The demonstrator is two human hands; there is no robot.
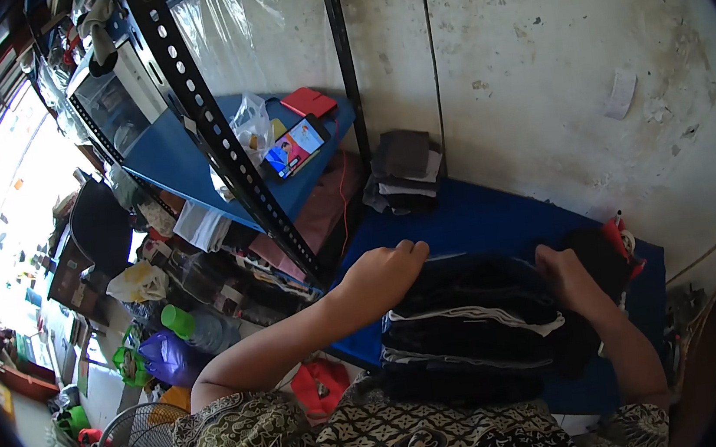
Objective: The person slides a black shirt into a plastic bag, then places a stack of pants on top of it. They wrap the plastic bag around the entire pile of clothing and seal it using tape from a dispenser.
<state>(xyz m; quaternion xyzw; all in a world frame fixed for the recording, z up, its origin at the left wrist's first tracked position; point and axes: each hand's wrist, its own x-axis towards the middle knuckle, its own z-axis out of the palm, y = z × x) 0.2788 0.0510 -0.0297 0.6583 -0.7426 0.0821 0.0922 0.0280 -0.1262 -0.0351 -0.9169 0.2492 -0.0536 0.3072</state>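
Evidently, left hand [391, 271] and right hand [570, 278] pinch the top dark cloth [487, 276], fingers curled closed; lower-centre layers beneath [473, 340] lie folded, top one unconfirmed.

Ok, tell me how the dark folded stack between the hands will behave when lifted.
The dark folded stack looks floppy: its pale edges curve. It may feel fairly heavy, being several layers thick. The layers could slip apart, since no tie shows.
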